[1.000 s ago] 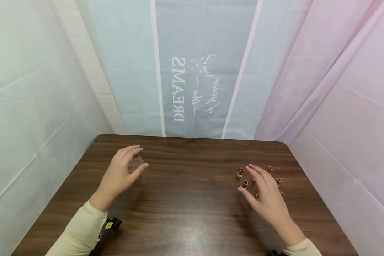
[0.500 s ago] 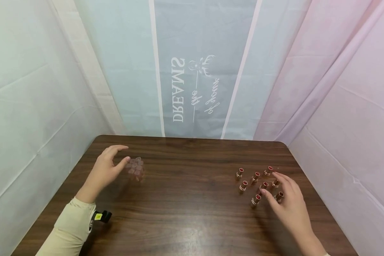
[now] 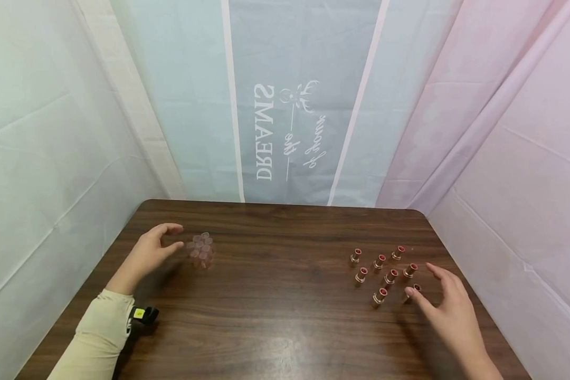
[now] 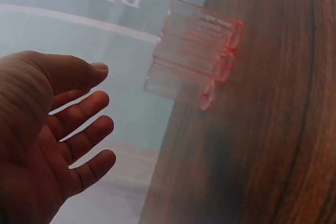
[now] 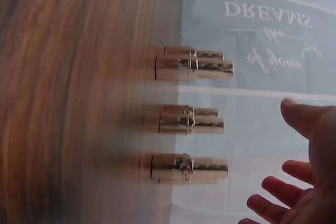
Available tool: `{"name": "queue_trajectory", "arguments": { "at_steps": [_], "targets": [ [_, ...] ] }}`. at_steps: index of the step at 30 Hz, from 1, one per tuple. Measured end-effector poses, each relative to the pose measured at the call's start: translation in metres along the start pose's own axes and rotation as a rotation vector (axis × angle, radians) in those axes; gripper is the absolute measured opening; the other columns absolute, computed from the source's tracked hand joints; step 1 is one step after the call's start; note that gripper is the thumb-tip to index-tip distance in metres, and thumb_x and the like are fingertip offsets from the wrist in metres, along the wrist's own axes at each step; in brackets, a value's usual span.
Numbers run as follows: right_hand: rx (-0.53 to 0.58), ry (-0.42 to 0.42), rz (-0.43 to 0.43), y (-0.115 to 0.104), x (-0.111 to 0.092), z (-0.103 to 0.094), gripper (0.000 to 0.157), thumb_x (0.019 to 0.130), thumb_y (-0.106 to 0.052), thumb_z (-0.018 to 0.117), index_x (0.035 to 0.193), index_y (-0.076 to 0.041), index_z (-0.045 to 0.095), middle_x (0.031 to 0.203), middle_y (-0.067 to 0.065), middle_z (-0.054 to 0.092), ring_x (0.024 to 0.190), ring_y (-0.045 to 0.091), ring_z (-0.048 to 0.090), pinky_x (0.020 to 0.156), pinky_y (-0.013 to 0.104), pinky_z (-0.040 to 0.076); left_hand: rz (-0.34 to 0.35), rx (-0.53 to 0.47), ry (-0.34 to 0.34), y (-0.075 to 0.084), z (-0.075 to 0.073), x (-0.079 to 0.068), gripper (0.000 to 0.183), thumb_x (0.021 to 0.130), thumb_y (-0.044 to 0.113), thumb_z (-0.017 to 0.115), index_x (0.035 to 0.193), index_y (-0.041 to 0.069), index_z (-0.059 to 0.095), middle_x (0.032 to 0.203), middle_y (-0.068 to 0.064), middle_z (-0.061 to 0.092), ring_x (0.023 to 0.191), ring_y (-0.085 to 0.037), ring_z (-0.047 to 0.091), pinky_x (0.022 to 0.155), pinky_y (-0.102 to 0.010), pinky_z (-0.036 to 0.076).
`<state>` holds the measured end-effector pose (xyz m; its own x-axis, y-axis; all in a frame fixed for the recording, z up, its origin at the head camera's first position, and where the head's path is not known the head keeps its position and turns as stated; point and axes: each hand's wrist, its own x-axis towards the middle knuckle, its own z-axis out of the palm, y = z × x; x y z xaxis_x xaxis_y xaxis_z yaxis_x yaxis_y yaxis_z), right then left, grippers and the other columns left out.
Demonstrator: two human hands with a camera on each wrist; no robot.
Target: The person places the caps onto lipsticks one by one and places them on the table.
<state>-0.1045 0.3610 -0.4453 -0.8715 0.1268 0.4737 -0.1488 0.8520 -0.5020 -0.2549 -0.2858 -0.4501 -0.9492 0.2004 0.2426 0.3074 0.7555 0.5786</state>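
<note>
On the left of the table stands a tight cluster of clear pinkish lipstick caps (image 3: pixel 201 249), also seen side-on as transparent caps (image 4: pixel 191 56) in the left wrist view. Just left of them hovers my left hand (image 3: pixel 149 256), fingers loosely bent, holding nothing and apart from the caps. Several gold lipstick tubes (image 3: pixel 380 295) with red tops stand upright and spaced out at the right; they look like shiny metal tubes (image 5: pixel 191 121) in the right wrist view. Beside the rightmost tube is my right hand (image 3: pixel 451 311), its thumb and fingers apart, gripping nothing.
The dark wood table (image 3: pixel 285 295) has rounded far corners. Behind it hangs a pale blue cloth (image 3: pixel 309 53) with mirrored lettering, and light cloth walls close in both sides. A black camera (image 3: pixel 144 314) is strapped to my left wrist.
My left hand has drawn back leftward from the caps, uncovering them. My right hand has moved right and toward me, away from the lipstick tubes. The caps and tubes stay in place.
</note>
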Motion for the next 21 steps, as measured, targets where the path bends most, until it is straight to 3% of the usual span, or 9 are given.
{"name": "queue_trajectory", "arguments": {
  "at_steps": [10, 16, 21],
  "targets": [
    [-0.036, -0.090, 0.018, 0.016, 0.004, -0.001, 0.086, 0.083, -0.036, 0.088, 0.149, 0.001, 0.046, 0.141, 0.027, 0.052, 0.125, 0.048, 0.049, 0.093, 0.064, 0.039, -0.094, 0.007, -0.113, -0.013, 0.013, 0.004, 0.043, 0.096, 0.024, 0.074, 0.133, 0.004, 0.061, 0.129, -0.023, 0.063, 0.113, -0.040, 0.062, 0.082, -0.050, 0.053],
    [-0.072, -0.175, 0.027, 0.022, 0.009, 0.003, 0.087, 0.082, -0.042, 0.086, 0.145, 0.005, 0.048, 0.135, 0.031, 0.055, 0.125, 0.050, 0.049, 0.094, 0.065, 0.040, -0.096, -0.018, -0.118, -0.014, 0.024, 0.005, 0.039, 0.094, 0.024, 0.077, 0.125, 0.005, 0.065, 0.117, -0.017, 0.068, 0.106, -0.034, 0.065, 0.084, -0.047, 0.052],
    [-0.103, -0.230, 0.095, 0.025, 0.006, 0.003, 0.087, 0.084, -0.046, 0.084, 0.141, 0.009, 0.048, 0.132, 0.033, 0.056, 0.121, 0.051, 0.051, 0.092, 0.065, 0.041, -0.114, -0.028, -0.125, -0.014, 0.030, 0.006, 0.036, 0.094, 0.024, 0.077, 0.122, 0.005, 0.065, 0.110, -0.013, 0.069, 0.102, -0.029, 0.064, 0.082, -0.044, 0.051]
  ]
}}
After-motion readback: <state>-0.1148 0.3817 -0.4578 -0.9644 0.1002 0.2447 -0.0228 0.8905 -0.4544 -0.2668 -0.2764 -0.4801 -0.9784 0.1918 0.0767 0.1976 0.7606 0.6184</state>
